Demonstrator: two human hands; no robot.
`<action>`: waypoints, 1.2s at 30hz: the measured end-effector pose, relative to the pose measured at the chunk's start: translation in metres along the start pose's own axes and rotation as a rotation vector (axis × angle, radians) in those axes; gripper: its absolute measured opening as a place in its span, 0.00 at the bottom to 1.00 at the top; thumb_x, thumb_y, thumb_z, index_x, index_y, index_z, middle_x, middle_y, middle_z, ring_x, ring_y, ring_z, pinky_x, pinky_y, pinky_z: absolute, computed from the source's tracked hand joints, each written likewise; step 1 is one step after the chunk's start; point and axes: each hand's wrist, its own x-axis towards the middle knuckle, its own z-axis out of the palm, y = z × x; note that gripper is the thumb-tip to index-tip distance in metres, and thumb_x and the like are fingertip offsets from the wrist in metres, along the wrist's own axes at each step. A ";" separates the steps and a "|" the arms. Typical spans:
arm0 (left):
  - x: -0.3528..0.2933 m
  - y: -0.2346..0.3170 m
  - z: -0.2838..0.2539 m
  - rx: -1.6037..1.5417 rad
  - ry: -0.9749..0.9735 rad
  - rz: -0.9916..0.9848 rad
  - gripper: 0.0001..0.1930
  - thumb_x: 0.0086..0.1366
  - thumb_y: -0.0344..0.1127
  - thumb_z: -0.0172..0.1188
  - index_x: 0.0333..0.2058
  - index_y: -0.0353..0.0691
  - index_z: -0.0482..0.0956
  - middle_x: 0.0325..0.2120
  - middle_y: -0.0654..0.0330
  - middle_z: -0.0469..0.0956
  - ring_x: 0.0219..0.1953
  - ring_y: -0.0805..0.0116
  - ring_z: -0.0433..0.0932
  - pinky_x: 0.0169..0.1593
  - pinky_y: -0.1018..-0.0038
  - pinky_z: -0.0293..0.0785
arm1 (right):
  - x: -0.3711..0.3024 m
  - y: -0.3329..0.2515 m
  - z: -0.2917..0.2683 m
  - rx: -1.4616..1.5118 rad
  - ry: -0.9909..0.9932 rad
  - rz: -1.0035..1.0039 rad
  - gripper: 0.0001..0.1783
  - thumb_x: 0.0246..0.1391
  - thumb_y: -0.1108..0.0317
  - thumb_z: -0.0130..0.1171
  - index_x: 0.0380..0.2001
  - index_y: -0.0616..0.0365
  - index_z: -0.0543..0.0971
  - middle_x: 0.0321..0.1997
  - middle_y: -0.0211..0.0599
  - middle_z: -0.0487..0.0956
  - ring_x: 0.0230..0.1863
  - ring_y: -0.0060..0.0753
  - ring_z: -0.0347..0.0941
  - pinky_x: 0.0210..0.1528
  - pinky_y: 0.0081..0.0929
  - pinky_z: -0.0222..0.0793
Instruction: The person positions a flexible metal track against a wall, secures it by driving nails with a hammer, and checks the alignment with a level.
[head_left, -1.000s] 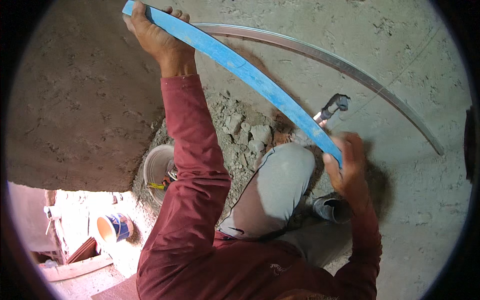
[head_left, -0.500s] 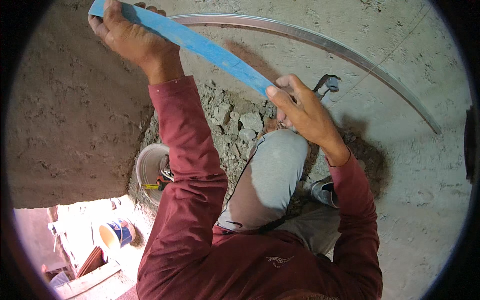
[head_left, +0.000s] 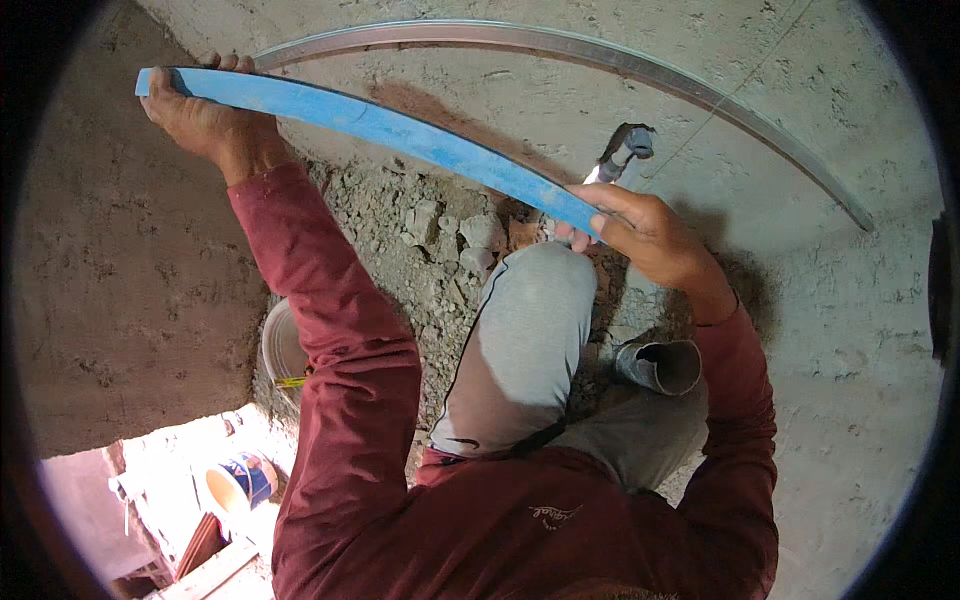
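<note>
A long, flat blue bar [head_left: 400, 134] spans the space between my two hands, slanting down to the right in front of the wall. Its left end lies in the closed grip of my left hand [head_left: 215, 125], with fingertips showing over the upper edge. At the lower right end, my right hand [head_left: 650, 235] pinches it between thumb and fingers. Behind the bar, a long metal profile [head_left: 560, 42] runs along the wall. Just above my right hand, a grey pipe end [head_left: 632, 150] sticks out of a hole in the wall.
Rubble and loose stones [head_left: 425, 225] lie along the wall base beside my knee [head_left: 545, 300]. A pale bucket [head_left: 285, 345] stands left of my left forearm. Farther off are a white-and-blue bucket [head_left: 240, 480] and brown tiles [head_left: 198, 543]. A thin string [head_left: 735, 90] crosses the wall.
Both hands still hold the blue bar. Its left end has moved left and down, its right end right and slightly down, so it lies flatter. More of the wall pipe shows.
</note>
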 end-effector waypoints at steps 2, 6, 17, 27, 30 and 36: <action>-0.009 -0.008 0.004 -0.025 -0.027 -0.027 0.12 0.69 0.44 0.49 0.42 0.47 0.57 0.24 0.56 0.66 0.21 0.66 0.71 0.23 0.69 0.72 | -0.016 0.002 -0.007 -0.015 0.001 -0.012 0.22 0.65 0.72 0.46 0.61 0.65 0.69 0.44 0.36 0.79 0.41 0.27 0.74 0.49 0.26 0.70; 0.001 -0.014 -0.014 -0.241 -0.206 -0.135 0.22 0.68 0.50 0.52 0.46 0.37 0.57 0.33 0.49 0.66 0.28 0.62 0.69 0.30 0.66 0.71 | -0.034 0.006 -0.022 -0.385 0.003 -0.217 0.22 0.62 0.73 0.46 0.59 0.62 0.73 0.57 0.42 0.73 0.53 0.33 0.71 0.60 0.32 0.64; -0.080 -0.015 0.088 -1.045 -0.466 -0.408 0.28 0.63 0.57 0.61 0.45 0.37 0.66 0.33 0.52 0.66 0.32 0.65 0.68 0.32 0.70 0.70 | -0.026 -0.006 -0.022 -0.346 -0.237 0.085 0.46 0.57 0.44 0.63 0.67 0.62 0.59 0.52 0.40 0.74 0.53 0.33 0.71 0.53 0.30 0.69; -0.014 -0.007 0.012 -1.033 -0.415 -0.215 0.28 0.65 0.57 0.57 0.48 0.35 0.70 0.41 0.46 0.70 0.39 0.59 0.73 0.44 0.66 0.76 | -0.032 -0.055 -0.026 -0.224 -0.179 0.308 0.40 0.44 0.55 0.75 0.58 0.60 0.70 0.36 0.32 0.76 0.36 0.27 0.72 0.39 0.29 0.69; -0.027 -0.026 -0.024 -0.242 -0.145 -0.069 0.30 0.76 0.57 0.37 0.57 0.36 0.67 0.46 0.48 0.76 0.44 0.59 0.79 0.49 0.62 0.79 | -0.009 -0.063 -0.027 -0.721 0.257 0.002 0.37 0.43 0.58 0.75 0.56 0.57 0.73 0.34 0.36 0.77 0.31 0.32 0.74 0.34 0.30 0.71; -0.094 -0.087 0.011 0.042 -0.203 -0.316 0.30 0.71 0.38 0.57 0.64 0.26 0.60 0.37 0.55 0.79 0.35 0.70 0.80 0.37 0.75 0.77 | 0.054 -0.084 -0.060 -1.430 0.528 -0.315 0.37 0.47 0.59 0.72 0.61 0.50 0.71 0.34 0.37 0.76 0.30 0.34 0.76 0.32 0.30 0.75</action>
